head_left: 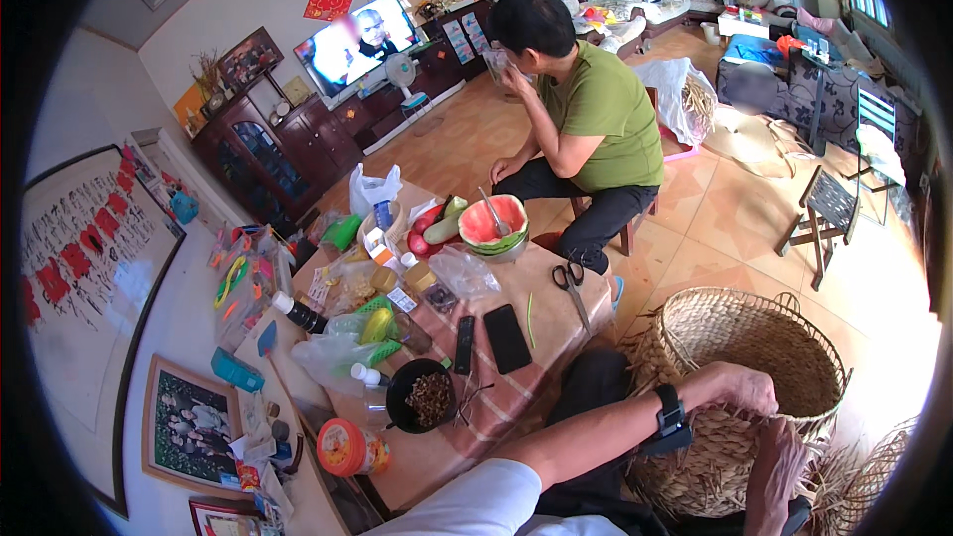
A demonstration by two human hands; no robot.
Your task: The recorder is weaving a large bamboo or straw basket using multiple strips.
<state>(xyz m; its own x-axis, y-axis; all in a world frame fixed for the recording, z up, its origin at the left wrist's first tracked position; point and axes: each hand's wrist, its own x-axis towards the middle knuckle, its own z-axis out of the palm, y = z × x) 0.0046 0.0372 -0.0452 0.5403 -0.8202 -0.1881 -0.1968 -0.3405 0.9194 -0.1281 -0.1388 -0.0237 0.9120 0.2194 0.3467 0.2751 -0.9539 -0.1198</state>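
**Large round tan straw basket (pixel 733 455), mouth up, with both your hands at its near rim**

The woven straw basket stands low at the right of your view, just beyond your lap. Its mouth faces upward and leans away from you, so you see well into the far inner wall. The body is round; its upright axis runs from the base at lower left to the mouth at upper right, while the oval of the mouth stretches across, dipping slightly to the right.

Your left hand (pixel 747 392) is curled in at the near rim, fingers folded close. Your right hand (pixel 781 452) is just beside and below it, narrow against the outer wall. You cannot tell from here exactly what either set of fingertips pinches.

A loose tan coil of woven straw (pixel 882 481) lies to the basket's right. On the left, your dark-trousered leg (pixel 593 397) comes between the basket and the cloth-covered table (pixel 556 283), whose right edge bears black-handled scissors (pixel 572 293). Past the far rim, pale orange tiled floor (pixel 720 243) gives you room as far as the dark folding stool (pixel 826 210). Across the table's far corner sits a person in a green shirt (pixel 615 114).
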